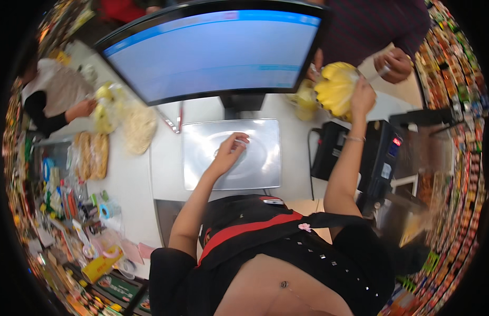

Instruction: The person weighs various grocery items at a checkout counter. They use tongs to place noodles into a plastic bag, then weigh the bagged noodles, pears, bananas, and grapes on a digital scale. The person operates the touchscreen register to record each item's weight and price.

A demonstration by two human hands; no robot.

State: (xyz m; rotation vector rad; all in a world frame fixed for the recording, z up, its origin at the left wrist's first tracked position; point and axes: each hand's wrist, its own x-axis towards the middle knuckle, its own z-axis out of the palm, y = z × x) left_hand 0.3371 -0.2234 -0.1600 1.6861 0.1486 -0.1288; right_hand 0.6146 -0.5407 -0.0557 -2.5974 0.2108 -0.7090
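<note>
A bunch of yellow bananas (336, 90) is gripped at its right side by my right hand (363, 96), out past the right edge of the monitor. Clear film or a bag seems to cover part of the bunch, though blur hides the detail. My left hand (230, 150) hovers over the shiny metal plate of a weighing scale (264, 173), its fingers loosely curled and nothing visible in them. Beyond the bananas, a co-worker's or customer's hand (393, 65) holds a small whitish item.
A large monitor (213, 59) stands behind the scale. Black counter devices (378, 158), one with a red display, sit at right. Leftward are bagged green-yellow fruit (104, 112), a pale bagged item (138, 128), bread-like packs (92, 154) and another person's hand (82, 110).
</note>
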